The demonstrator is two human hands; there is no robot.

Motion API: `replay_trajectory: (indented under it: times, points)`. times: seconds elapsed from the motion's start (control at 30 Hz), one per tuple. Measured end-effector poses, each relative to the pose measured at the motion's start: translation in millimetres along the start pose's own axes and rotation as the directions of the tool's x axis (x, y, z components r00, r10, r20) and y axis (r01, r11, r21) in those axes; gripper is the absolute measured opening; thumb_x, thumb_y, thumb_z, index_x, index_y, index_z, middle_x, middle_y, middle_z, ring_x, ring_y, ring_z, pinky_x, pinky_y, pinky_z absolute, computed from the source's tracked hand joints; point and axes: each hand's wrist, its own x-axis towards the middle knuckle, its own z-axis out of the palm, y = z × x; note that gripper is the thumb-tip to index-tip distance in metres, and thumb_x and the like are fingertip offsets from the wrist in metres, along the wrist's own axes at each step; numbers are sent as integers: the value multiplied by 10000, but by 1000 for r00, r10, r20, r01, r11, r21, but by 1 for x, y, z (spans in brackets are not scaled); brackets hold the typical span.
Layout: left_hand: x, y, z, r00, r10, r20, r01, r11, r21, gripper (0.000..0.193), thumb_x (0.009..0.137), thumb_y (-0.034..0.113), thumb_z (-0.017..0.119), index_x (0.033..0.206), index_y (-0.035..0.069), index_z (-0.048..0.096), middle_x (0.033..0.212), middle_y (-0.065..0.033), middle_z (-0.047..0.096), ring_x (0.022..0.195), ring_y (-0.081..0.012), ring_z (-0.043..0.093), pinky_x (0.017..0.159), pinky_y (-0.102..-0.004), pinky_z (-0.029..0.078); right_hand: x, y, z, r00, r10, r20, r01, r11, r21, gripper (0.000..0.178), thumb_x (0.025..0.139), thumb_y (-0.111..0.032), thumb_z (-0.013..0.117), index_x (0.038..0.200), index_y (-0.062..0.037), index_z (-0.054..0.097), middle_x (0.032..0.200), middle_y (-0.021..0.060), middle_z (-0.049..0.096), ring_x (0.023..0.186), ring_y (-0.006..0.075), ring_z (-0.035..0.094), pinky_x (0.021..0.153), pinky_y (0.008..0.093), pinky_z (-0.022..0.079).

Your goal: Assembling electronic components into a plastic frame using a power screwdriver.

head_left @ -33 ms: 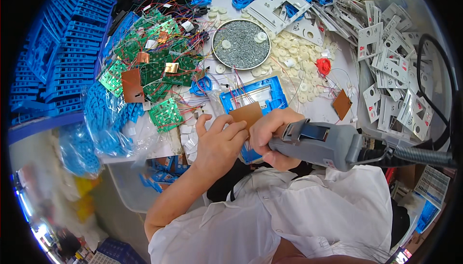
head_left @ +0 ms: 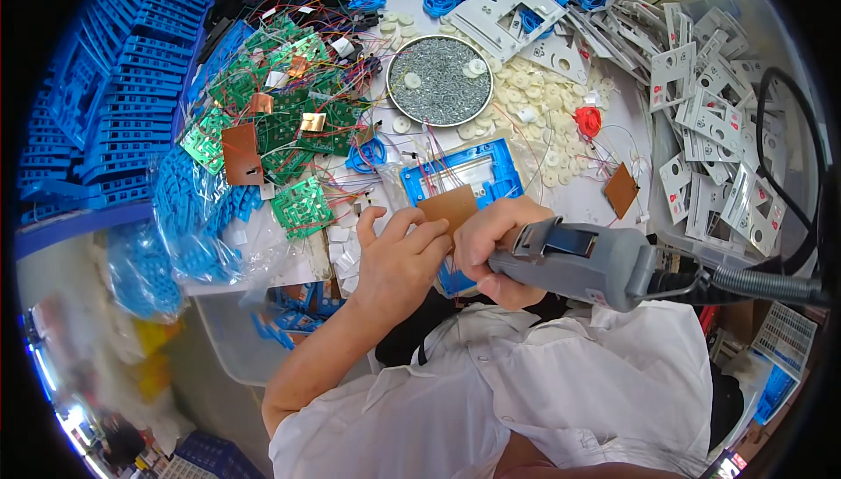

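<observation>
In my right hand is a grey electric screwdriver, its body lying to the right and its tip hidden behind my fingers. My left hand has its fingers bent against a brown circuit board; one finger is raised and the thumb is hidden. That board lies over the near part of a blue plastic housing with a pale rectangular window frame and thin red wires. Just beyond the housing stands a round dish of small metal screws, with a few cream discs on top.
Green circuit boards with tangled wires are heaped to the left, beside stacked blue plastic parts. Cream discs spread right of the dish. A bin holds white panels. A black cable hangs at the right.
</observation>
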Motion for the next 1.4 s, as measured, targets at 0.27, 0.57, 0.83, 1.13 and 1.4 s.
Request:
replay_trajectory:
  times: [0.27, 0.57, 0.83, 1.13, 1.4]
  points:
    - [-4, -3, 12, 998, 8, -65, -9, 1000, -13, 85, 824, 152, 687, 902, 128, 709, 1081, 37, 695, 1092, -163, 623, 1062, -534, 298, 8, 9, 4, 967, -229, 115, 239, 968, -76, 198, 844, -33, 707, 853, -35, 509, 633, 71, 597, 484, 227, 576, 498, 338, 512]
    - [2, 1, 7, 993, -3, -115, -2, 999, -42, 125, 794, 160, 767, 898, 141, 700, 1025, 46, 697, 1041, -154, 631, 1044, -524, 294, 5, -8, -14, 992, 27, 123, -35, 997, 65, 282, 834, -60, 779, 1066, -34, 619, 756, 14, 641, 631, 117, 609, 578, 278, 463]
    - [11, 15, 3, 990, -19, -138, 3, 993, -119, 209, 743, 130, 818, 906, 145, 687, 984, 54, 687, 985, -156, 625, 1035, -518, 287, 19, -29, -20, 982, -171, 85, 138, 943, 304, 297, 868, -108, 761, 1080, 9, 589, 777, 68, 662, 627, 126, 618, 573, 264, 479]
    - [19, 17, 4, 991, -17, -135, -2, 990, -139, 238, 708, 114, 813, 903, 143, 679, 969, 46, 686, 978, -163, 626, 1032, -525, 291, 16, -22, -13, 985, -171, 27, 161, 960, 229, 268, 916, -133, 767, 1054, 0, 579, 618, 38, 582, 472, 165, 535, 483, 321, 464]
    - [25, 19, 6, 995, -36, -98, 25, 993, -116, 197, 728, 139, 801, 854, 132, 650, 877, 21, 639, 947, -198, 626, 994, -521, 314, 13, -28, -17, 989, -145, -8, 143, 958, 248, 307, 867, -238, 812, 997, -23, 637, 751, 59, 671, 593, 116, 632, 535, 246, 467]
